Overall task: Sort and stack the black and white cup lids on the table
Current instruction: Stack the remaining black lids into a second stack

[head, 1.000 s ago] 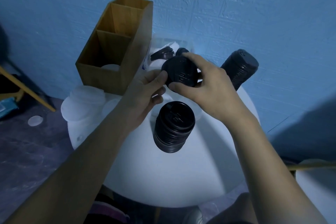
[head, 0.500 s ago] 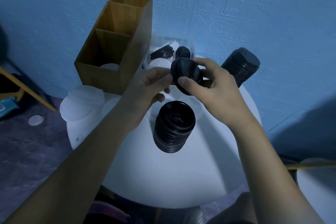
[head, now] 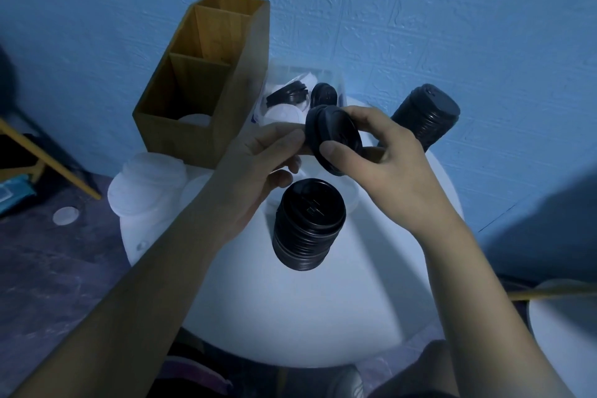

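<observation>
White round surface (head: 323, 317) carries every item inspected. A wooden box (head: 206, 126) with two compartments stands just beyond the left hand (head: 258, 171). A white lid stack (head: 145, 184) sits outboard of the left wrist, at the edge of the surface. The central black stack (head: 308, 223) stands upright between the two wrists, directly beneath both hands. The far black stack (head: 426, 116) is beyond the right hand (head: 387, 171). A clear tub (head: 336, 74) of loose black and white lids lies beyond the fingertips of both hands. The right hand grips one black lid (head: 334, 137) in the air, with the thumb on its face and the fingers curled over the top rim and behind it. The left hand's fingertips meet the lid's left rim, but whether they pinch it cannot be determined. The lid is tilted on edge, with its face turned toward the person. Assessment: the central black stack lies straight below the lid, on the person's side and nearer the right thumb. Placing the lid there calls for levelling it flat, then lowering it squarely onto the stack's upright axis.
</observation>
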The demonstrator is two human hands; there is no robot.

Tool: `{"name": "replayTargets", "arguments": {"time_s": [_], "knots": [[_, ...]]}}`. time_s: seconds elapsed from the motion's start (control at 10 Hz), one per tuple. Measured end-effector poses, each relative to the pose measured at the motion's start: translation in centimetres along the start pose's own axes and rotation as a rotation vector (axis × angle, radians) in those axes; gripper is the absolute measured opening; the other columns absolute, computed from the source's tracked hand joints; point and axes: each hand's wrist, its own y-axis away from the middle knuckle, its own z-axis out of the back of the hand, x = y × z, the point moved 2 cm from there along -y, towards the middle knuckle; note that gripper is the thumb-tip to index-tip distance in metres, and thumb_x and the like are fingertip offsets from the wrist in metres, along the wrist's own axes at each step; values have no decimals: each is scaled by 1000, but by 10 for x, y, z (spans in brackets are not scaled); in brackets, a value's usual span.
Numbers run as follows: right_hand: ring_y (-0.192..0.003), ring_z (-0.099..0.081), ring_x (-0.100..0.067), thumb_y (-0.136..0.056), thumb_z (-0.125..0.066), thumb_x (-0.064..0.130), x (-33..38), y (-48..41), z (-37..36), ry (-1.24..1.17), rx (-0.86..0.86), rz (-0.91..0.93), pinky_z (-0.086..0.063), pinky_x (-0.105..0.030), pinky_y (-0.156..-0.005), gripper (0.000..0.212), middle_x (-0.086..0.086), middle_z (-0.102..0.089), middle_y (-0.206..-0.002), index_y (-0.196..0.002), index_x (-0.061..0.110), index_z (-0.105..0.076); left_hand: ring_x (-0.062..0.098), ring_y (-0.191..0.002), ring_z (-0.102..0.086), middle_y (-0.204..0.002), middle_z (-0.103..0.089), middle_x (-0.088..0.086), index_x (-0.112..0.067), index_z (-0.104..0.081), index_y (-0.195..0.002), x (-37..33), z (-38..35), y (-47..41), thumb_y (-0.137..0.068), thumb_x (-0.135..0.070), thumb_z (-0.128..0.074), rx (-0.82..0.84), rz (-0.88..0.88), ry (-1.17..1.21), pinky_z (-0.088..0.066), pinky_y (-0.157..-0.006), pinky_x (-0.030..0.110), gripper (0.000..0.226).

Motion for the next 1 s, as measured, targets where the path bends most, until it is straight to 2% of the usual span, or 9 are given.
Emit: {"name": "replayTargets", "arguments": {"time_s": [0.1,0.2,0.3,0.4,0.6,0.7,0.8,0.9,1.0], "knots": [[-103,-71,-7,-77,-74,51,3,6,2,4,19,19,-57,-34,-92,45,21,-70,-117,-120,38,-66,0,-72,-60,-78,-67,-18,-18,-65,-107,1,3,3,-88,-39,-74,5,11,-66,-45,-64,14,30],[-99,-72,-8,-80,-76,41,6,15,4,-43,32,28,-56,-23,-84,41,18,-71,-115,-119,36,-66,1,-67,-59,-74,-66,-16,-17,-66,-105,0,2,5,-91,-32,-67,9,-12,-111,-44,-61,17,20],[-96,-74,-12,-81,-76,35,9,25,5,-99,40,33,-59,-28,-84,40,15,-72,-115,-119,33,-67,-2,-61,-58,-68,-64,-19,-17,-63,-98,-3,-6,11,-88,-33,-70,54,-19,-88,-44,-56,12,20],[-94,-74,-14,-81,-77,33,9,30,7,-121,38,36,-61,-33,-86,40,12,-72,-116,-120,30,-67,-2,-54,-54,-61,-60,-18,-15,-59,-93,-7,-13,16,-81,-31,-57,84,-55,-72,-42,-53,10,20],[-94,-74,-16,-78,-78,39,9,33,9,-80,17,26,-61,-42,-88,42,12,-72,-111,-118,33,-67,-1,-51,-50,-58,-56,-17,-7,-59,-103,-6,-12,17,-94,-22,-60,82,-116,-171,-40,-50,10,18],[-93,-74,-15,-73,-77,48,11,32,9,-60,3,33,-60,-45,-87,48,12,-72,-109,-118,35,-67,2,-55,-50,-62,-57,-15,-7,-62,-97,-7,-6,16,-92,-30,-62,39,-154,-271,-41,-53,16,23],[-92,-74,-14,-71,-76,50,11,30,8,-48,-9,33,-61,-44,-87,51,13,-72,-107,-118,35,-67,-2,-62,-58,-65,-63,-22,-18,-66,-95,-10,-6,18,-91,-29,-65,40,-198,-372,-42,-59,11,12],[-89,-74,-16,-73,-77,45,8,29,4,-58,-37,23,-61,-44,-85,46,14,-72,-106,-116,35,-67,-7,-59,-59,-58,-61,-27,-14,-62,-91,-15,-12,20,-100,0,-57,51,-192,-391,-41,-57,4,18],[-88,-76,-17,-76,-78,37,4,28,-2,-98,-36,-5,-61,-48,-85,41,11,-73,-112,-116,33,-68,-2,-54,-53,-54,-57,-19,-12,-64,-86,-18,-12,20,-95,-3,-58,39,-233,-374,-38,-55,5,15]]}}
